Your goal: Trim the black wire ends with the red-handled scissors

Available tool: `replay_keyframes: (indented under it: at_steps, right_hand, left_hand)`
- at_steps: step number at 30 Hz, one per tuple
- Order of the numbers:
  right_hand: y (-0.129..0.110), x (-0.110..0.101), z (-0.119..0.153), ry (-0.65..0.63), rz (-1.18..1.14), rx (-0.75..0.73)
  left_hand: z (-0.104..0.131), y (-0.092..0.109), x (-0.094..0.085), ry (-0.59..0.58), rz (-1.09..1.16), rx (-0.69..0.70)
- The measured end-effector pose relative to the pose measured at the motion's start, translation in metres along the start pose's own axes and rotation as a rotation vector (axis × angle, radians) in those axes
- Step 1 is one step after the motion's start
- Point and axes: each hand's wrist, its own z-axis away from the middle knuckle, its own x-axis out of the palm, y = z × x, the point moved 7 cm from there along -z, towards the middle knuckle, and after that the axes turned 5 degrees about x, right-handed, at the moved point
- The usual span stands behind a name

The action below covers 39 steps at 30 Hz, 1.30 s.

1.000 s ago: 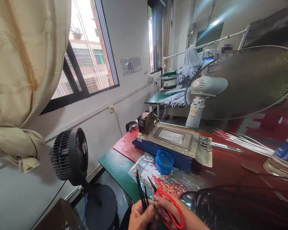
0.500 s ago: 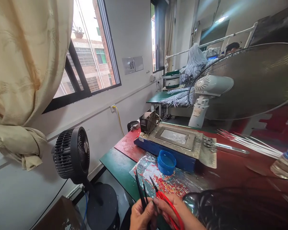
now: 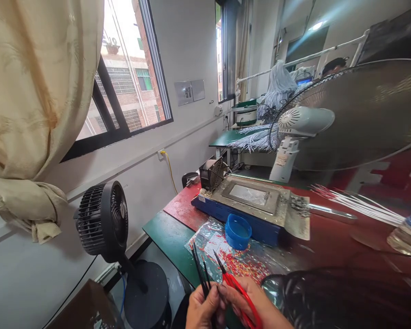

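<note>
We see thin black wires [image 3: 200,269] pinched in our left hand [image 3: 202,310] fingers at the bench [image 3: 164,237] edge, red-handled scissors [image 3: 238,292] gripped in our right hand [image 3: 256,306], blue cap [image 3: 238,231] just beyond.

Blue solder pot [image 3: 250,205] sits mid-bench. Blue cap [image 3: 238,231] just in front of it, small black fan [image 3: 213,174] at its back corner, white desk fan [image 3: 296,137] behind, white wires [image 3: 356,204] to its right.
</note>
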Motion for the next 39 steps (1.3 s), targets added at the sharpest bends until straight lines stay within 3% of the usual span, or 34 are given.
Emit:
replay_keyframes:
  at_steps: [11, 17, 26, 39]
  right_hand:
    - [0.004, 0.001, 0.001, -0.042, 0.026, 0.019]
    - [0.006, -0.003, -0.003, 0.027, -0.008, 0.036]
    - [0.005, -0.004, -0.001, 0.036, -0.054, 0.063]
    - [0.026, -0.007, -0.013, 0.012, -0.063, 0.091]
  left_hand:
    - [0.001, -0.002, -0.006, 0.114, 0.059, -0.053]
    - [-0.001, 0.001, -0.003, 0.019, 0.007, -0.010]
    - [0.003, 0.004, -0.001, 0.066, 0.020, -0.016]
    - [0.001, 0.007, 0.002, 0.069, 0.046, 0.019]
